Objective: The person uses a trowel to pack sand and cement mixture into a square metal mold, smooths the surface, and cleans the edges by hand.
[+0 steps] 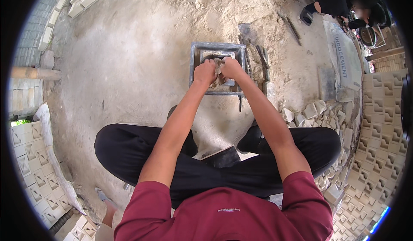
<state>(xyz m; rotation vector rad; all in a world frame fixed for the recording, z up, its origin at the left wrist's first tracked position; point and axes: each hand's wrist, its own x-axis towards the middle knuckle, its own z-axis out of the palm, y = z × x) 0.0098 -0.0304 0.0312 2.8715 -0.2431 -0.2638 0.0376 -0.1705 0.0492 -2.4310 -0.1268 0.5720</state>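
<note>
Both my hands are closed close together over a square grey mould frame (192,69) on the floor in front of me. Between my left hand (205,71) and my right hand (232,68) is a crumpled grey-beige piece (219,64), gripped from both sides; whether it is cloth or a soft lump I cannot tell. Inside the frame sits a smaller rectangular insert (217,53) with pale powder on and around it. My hands hide much of its middle. A thin bar (240,103) sticks out at the frame's near right corner.
Sandy powder (254,9) heaps beyond the frame. Dark metal bars (262,56) lie to its right, near broken pale chunks (312,110) and a large sack (344,60). Patterned blocks (380,138) are stacked at right and left (34,150). Another person (333,0) works at the far right.
</note>
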